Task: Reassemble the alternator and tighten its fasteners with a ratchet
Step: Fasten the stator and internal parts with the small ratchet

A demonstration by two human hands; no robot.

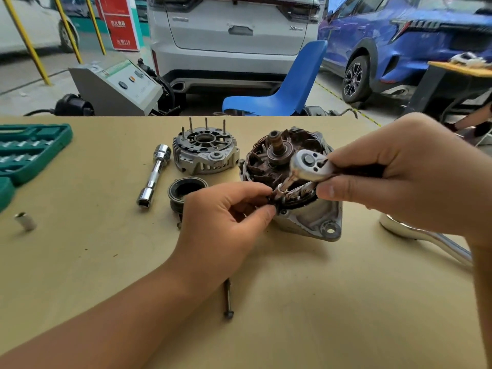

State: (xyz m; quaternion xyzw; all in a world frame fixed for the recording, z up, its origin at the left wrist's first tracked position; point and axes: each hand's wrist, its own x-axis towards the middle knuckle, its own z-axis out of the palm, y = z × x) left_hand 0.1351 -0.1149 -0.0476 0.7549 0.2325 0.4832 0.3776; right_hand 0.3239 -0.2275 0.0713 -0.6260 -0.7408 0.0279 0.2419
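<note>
Step in hand looks like fastener tightening on the open alternator body (306, 209), which sits on the tan table (292, 302) right of centre with rotor shaft (277, 145) and windings exposed; right hand (404, 177) holds the ratchet (310, 165) near its head, grip closed around the handle, thumb underneath; a small socket (282, 188) on the drive points down at the near rim of the stator; left hand (226, 217) pinches at that same spot, fingertips closed narrow on the socket tip or the fastener under it, cannot tell which; whether the socket is already seated on a bolt head is hidden by the fingers; rear end cover (206, 153) with its upright studs stands apart to the left, not yet fitted, so reassembly seems early to midway; black pulley ring (186, 190) lies just beside the left hand; long socket extension (155, 177) lies left of the cover; a loose long bolt (228, 299) lies on the table below the left wrist; loose small socket (25, 221) far left near the green socket case (32, 150); a second chrome tool (426, 235) lies partly under the right forearm; next move probably calls for the left fingers to steady the socket square on the fastener, then release while the right hand swings the handle in short arcs; risk is the socket slipping off or cross-threading if tilted.
</note>
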